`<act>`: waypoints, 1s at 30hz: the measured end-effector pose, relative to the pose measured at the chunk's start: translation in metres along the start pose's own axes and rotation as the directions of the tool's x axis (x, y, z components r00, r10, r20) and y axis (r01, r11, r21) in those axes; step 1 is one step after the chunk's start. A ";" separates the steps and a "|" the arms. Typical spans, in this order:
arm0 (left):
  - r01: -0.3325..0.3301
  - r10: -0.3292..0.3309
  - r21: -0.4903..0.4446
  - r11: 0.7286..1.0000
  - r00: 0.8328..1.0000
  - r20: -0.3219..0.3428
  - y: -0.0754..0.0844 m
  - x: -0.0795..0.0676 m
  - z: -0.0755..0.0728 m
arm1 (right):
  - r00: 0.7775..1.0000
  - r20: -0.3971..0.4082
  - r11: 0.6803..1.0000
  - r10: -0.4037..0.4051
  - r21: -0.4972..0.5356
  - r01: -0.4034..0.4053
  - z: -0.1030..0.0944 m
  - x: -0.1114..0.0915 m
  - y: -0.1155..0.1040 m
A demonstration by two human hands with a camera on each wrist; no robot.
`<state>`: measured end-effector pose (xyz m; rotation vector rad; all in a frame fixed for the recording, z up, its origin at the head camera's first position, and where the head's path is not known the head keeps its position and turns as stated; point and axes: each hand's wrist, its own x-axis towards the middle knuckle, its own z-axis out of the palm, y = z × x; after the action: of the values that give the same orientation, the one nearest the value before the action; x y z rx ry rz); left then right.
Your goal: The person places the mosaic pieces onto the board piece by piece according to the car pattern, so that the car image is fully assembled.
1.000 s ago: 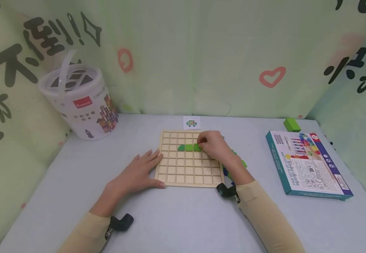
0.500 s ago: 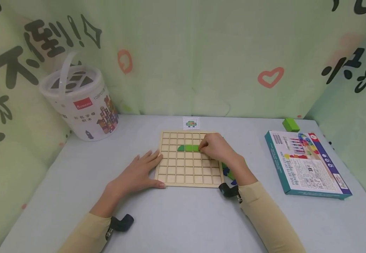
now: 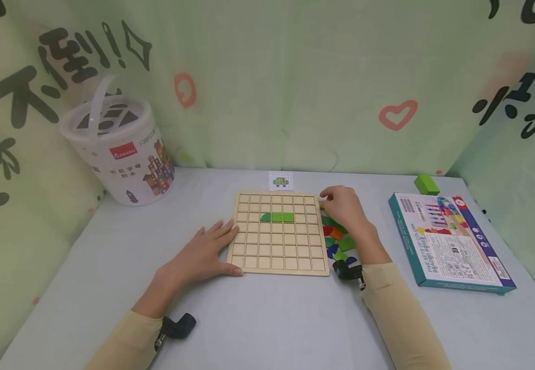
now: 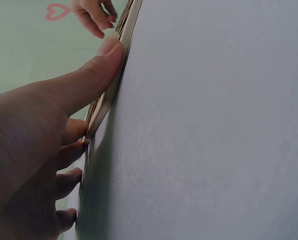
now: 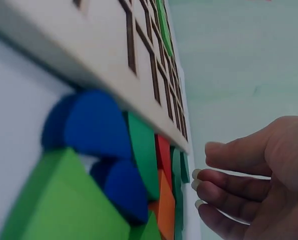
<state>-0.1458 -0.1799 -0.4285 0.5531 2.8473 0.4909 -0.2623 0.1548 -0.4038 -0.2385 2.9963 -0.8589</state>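
My left hand rests at the left edge of a wooden grid board, its fingers spread and its thumb on the near left corner. In one row of the grid lie two light green squares, with a dark green rounded piece at their left. My right hand is by the board's far right corner, above loose coloured pieces. In the right wrist view, a gap shows between its thumb and loosely bent fingers, with nothing held. Blue, orange, red and green pieces lie beside the board.
Behind the board lies a small picture card with a coloured figure. A white lidded bucket stands at the back left. Off to the right are a flat printed box and a green block. Curtains surround the table.
My right hand has let go of a light green square on the grid and moved right, off the board to the loose pieces. The left hand has stayed in place.
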 end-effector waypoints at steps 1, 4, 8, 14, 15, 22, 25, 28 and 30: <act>0.001 -0.001 0.001 1.000 1.000 0.001 0.000 0.000 0.000 | 1.000 -0.005 1.000 0.007 -0.005 -0.007 0.000 0.001 0.002; -0.001 0.001 0.004 1.000 1.000 0.000 0.000 0.000 0.000 | 1.000 -0.007 1.000 0.017 -0.008 -0.017 0.001 0.003 0.008; -0.001 0.001 0.004 1.000 1.000 0.000 0.000 0.000 0.000 | 1.000 0.002 1.000 0.023 -0.013 -0.023 0.002 0.004 0.011; -0.004 0.004 0.001 1.000 1.000 0.003 0.000 0.000 0.000 | 0.999 0.043 1.000 -0.006 0.012 0.006 0.002 0.001 0.002; -0.005 0.005 0.003 1.000 1.000 0.003 0.000 0.000 0.000 | 0.998 0.059 0.999 -0.025 0.021 0.024 0.003 0.000 -0.003; -0.011 0.011 0.000 1.000 1.000 -0.002 -0.001 0.000 -0.001 | 0.965 0.198 0.985 -0.175 0.036 0.171 0.016 -0.007 -0.035; -0.010 0.010 -0.006 1.000 1.000 0.001 0.000 0.000 -0.001 | 0.958 0.205 0.979 -0.202 0.024 0.202 0.021 -0.008 -0.040; -0.009 0.009 -0.008 1.000 1.000 0.002 -0.001 0.000 -0.001 | 0.958 0.189 0.976 -0.218 0.019 0.218 0.025 -0.008 -0.042; -0.009 0.009 -0.005 1.000 1.000 0.000 -0.001 0.000 0.000 | 0.959 0.178 0.975 -0.222 0.015 0.223 0.026 -0.007 -0.042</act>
<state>-0.1463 -0.1807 -0.4287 0.5657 2.8440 0.4997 -0.2475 0.1069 -0.4043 -0.6284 2.8408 -0.7963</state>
